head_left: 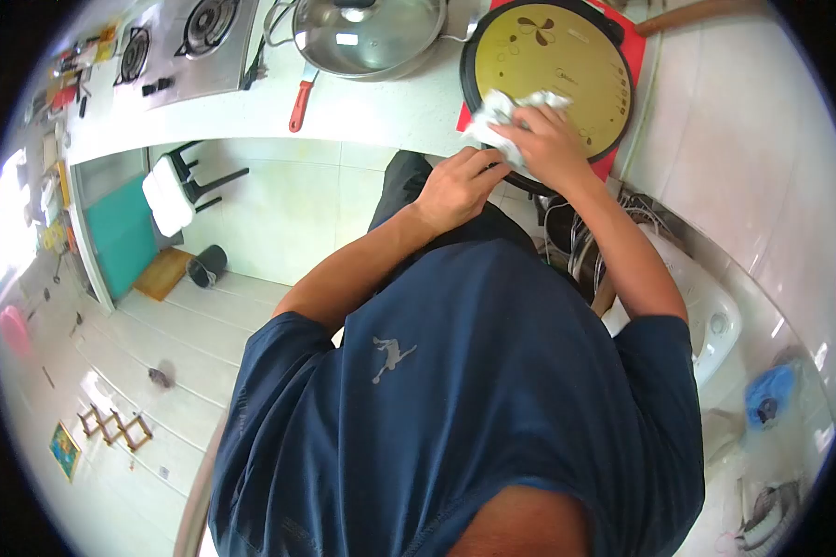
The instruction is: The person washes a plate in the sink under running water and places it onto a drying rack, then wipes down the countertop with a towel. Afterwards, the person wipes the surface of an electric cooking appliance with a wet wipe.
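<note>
My right hand [550, 147] presses a crumpled white cloth [498, 119] against the near left part of a round electric griddle [553, 70]. The griddle has a gold top with a dark flower print and a black rim. My left hand [460, 188] is just to the left and nearer to me, at the near edge of the griddle. Its fingers are curled together close to the cloth's lower end, and what lies between them is hidden.
Left of the griddle, a lidded steel pan [367, 46] and a red-handled spatula [300, 104] rest on the white counter [195, 121]. A gas stove [186, 56] is farther left. A wooden handle [697, 16] lies at the far right, and a white basin [715, 320] stands below.
</note>
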A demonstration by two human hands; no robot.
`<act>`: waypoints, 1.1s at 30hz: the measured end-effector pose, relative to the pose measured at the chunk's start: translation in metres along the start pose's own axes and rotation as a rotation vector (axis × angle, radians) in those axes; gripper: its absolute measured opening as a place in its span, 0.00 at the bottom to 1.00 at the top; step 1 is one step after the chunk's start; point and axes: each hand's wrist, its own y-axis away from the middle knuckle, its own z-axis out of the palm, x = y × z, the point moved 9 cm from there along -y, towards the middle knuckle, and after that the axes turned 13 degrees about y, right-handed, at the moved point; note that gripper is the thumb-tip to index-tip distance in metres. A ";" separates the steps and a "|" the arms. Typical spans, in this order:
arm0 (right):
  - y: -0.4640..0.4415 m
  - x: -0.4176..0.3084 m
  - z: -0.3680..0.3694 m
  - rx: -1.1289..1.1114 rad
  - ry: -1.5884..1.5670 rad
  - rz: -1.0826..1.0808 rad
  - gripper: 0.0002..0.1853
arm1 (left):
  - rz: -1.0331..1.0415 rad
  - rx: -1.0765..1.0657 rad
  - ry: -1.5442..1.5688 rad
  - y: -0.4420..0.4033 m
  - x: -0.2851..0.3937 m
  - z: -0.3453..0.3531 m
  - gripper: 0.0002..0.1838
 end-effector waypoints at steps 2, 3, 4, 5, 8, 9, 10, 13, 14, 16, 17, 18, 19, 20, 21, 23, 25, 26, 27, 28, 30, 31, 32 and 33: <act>0.033 0.005 -0.004 -0.015 -0.003 -0.070 0.18 | -0.019 0.024 0.003 0.003 -0.002 0.000 0.24; 0.042 0.010 -0.010 -0.032 -0.013 -0.056 0.19 | -0.026 0.049 -0.005 0.003 -0.002 0.000 0.24; 0.044 0.015 -0.009 -0.047 -0.023 -0.043 0.19 | -0.034 0.071 -0.010 0.005 -0.002 -0.001 0.24; 0.042 0.016 -0.001 -0.052 -0.025 -0.061 0.19 | -0.042 0.084 -0.011 0.007 0.000 0.000 0.25; 0.001 -0.001 0.007 0.029 0.001 -0.121 0.18 | -0.061 0.110 -0.020 0.007 0.002 0.000 0.22; -0.018 -0.007 0.013 0.030 -0.002 -0.137 0.18 | -0.062 0.107 -0.017 0.006 0.004 0.000 0.21; -0.038 -0.010 0.013 0.058 0.017 -0.115 0.17 | -0.068 0.118 -0.027 0.007 0.006 -0.001 0.21; -0.056 -0.010 0.023 0.076 0.040 -0.081 0.17 | -0.105 0.112 -0.047 0.007 0.006 0.000 0.19; -0.048 -0.009 0.023 0.046 0.033 -0.094 0.18 | -0.109 0.107 -0.050 0.007 0.006 0.001 0.19; -0.023 -0.004 0.021 -0.008 0.035 -0.139 0.20 | -0.117 0.109 -0.066 0.008 0.004 0.002 0.19; -0.005 -0.001 0.014 -0.032 0.019 -0.134 0.21 | -0.091 0.152 -0.058 0.007 0.007 -0.001 0.19; 0.012 0.001 0.008 -0.004 0.005 -0.162 0.20 | -0.096 0.155 -0.063 0.008 0.007 -0.001 0.19; 0.026 0.006 0.001 0.033 -0.036 -0.181 0.18 | -0.099 0.157 -0.070 0.009 0.007 -0.001 0.19; 0.031 0.007 -0.006 0.037 -0.049 -0.177 0.17 | -0.121 0.144 -0.069 0.009 0.007 -0.001 0.19; 0.026 0.005 -0.006 0.051 -0.049 -0.192 0.17 | -0.109 0.161 -0.057 0.010 0.008 -0.002 0.19; 0.020 0.007 0.000 0.021 -0.077 -0.134 0.17 | -0.111 0.169 -0.058 0.010 0.007 -0.001 0.19; -0.011 -0.007 0.002 0.062 -0.074 -0.128 0.16 | -0.119 0.138 -0.054 0.010 0.005 0.001 0.19; -0.028 -0.013 0.003 0.075 -0.058 -0.106 0.16 | -0.135 0.111 -0.038 0.009 0.002 0.003 0.19; -0.042 -0.017 0.002 0.087 -0.041 -0.082 0.16 | -0.131 0.107 -0.046 0.008 0.004 0.001 0.19; -0.051 -0.019 0.003 0.092 -0.049 -0.063 0.16 | -0.145 0.089 -0.052 0.007 0.004 0.002 0.18; -0.046 -0.015 0.010 0.075 -0.042 -0.061 0.16 | -0.144 0.059 -0.056 0.005 0.002 0.001 0.19; -0.041 -0.012 0.013 0.048 -0.032 -0.065 0.16 | -0.139 0.053 -0.058 0.006 0.000 0.002 0.19; -0.027 -0.011 0.009 0.038 -0.044 -0.091 0.16 | -0.117 0.058 -0.061 0.006 0.001 0.003 0.19; -0.010 -0.008 0.002 0.044 -0.039 -0.091 0.16 | -0.095 0.067 -0.066 0.005 0.002 0.002 0.20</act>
